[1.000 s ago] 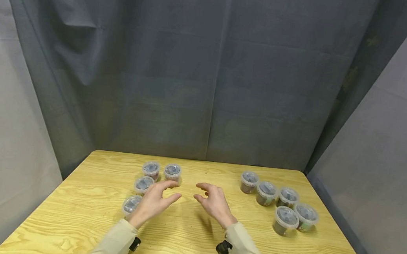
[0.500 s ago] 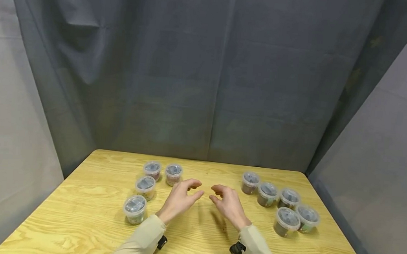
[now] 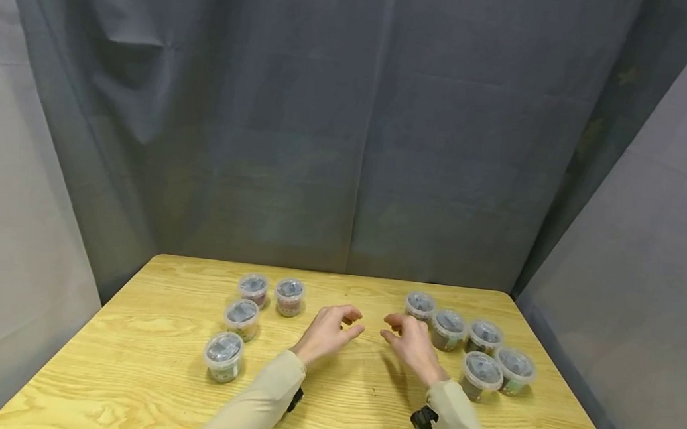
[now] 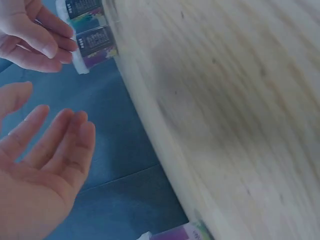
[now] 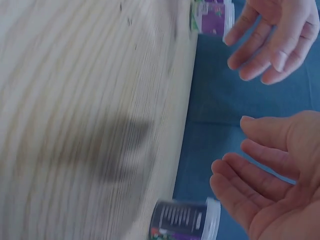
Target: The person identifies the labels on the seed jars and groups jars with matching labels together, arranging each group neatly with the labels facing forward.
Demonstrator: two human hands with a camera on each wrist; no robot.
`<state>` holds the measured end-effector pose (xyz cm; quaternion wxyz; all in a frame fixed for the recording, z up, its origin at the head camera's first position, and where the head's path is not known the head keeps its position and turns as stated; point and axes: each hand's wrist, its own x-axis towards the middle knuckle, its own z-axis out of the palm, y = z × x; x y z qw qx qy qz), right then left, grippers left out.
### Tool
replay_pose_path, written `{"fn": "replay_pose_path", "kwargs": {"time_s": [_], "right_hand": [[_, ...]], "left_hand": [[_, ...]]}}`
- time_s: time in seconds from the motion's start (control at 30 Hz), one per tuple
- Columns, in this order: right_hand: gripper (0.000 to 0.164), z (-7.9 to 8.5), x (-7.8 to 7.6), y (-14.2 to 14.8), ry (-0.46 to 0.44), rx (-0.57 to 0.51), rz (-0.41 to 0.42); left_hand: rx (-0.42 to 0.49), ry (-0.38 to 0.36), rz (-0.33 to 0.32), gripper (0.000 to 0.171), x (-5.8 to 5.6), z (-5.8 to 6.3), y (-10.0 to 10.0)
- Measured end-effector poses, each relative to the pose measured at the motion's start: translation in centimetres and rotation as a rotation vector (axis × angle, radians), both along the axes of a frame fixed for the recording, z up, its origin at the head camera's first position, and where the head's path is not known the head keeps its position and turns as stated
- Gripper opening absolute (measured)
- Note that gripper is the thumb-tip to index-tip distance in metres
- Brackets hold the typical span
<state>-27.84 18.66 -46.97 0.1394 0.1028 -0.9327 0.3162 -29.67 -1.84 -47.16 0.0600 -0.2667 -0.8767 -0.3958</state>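
My left hand [image 3: 328, 334] hovers over the middle of the table with fingers loosely bent and nothing in them. Facing it, my right hand [image 3: 413, 347] is likewise held in the air, its fingertips near a lidded plastic tub [image 3: 419, 304] in the head view. Palms and relaxed fingers of the left hand [image 4: 47, 170] and the right hand [image 5: 280, 175] show in the wrist views. In the right wrist view, a tub with a dark printed label [image 5: 180, 220] stands below the right fingers. A gap separates the two hands.
On the left of the wooden table [image 3: 129, 372] stand several clear-lidded tubs, one nearest the front [image 3: 223, 357]. Several more stand close together on the right, including a front one [image 3: 482, 376]. A dark grey curtain [image 3: 301, 138] hangs behind the table's far edge.
Both hands have moved to the right across the table, the left from beside the left tubs, the right toward the right tubs. The tubs stay where they were.
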Motion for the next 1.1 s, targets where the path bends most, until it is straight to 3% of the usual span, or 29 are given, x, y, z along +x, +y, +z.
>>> {"fn": "replay_pose_path", "kwargs": {"time_s": [0.47,0.7,0.87,1.1], "right_hand": [[0.025,1.7,-1.2,4.4,0.008,0.031,-0.086],[0.033,2.7,-2.6,5.9,-0.053,0.091,-0.147],[0.039,2.7,-3.7,6.5,-0.119,0.14,-0.165],[0.038,2.2,-4.8,7.2,-0.182,0.169,-0.161]], "left_hand": [[-0.073,-0.008,-0.028,0.026,-2.2,-0.4,4.3],[-0.143,0.052,-0.03,0.025,-3.7,0.1,7.2],[-0.233,0.027,-0.002,0.037,-4.4,0.2,8.5],[-0.288,0.009,0.0,0.059,-5.2,-0.8,10.4]]}}
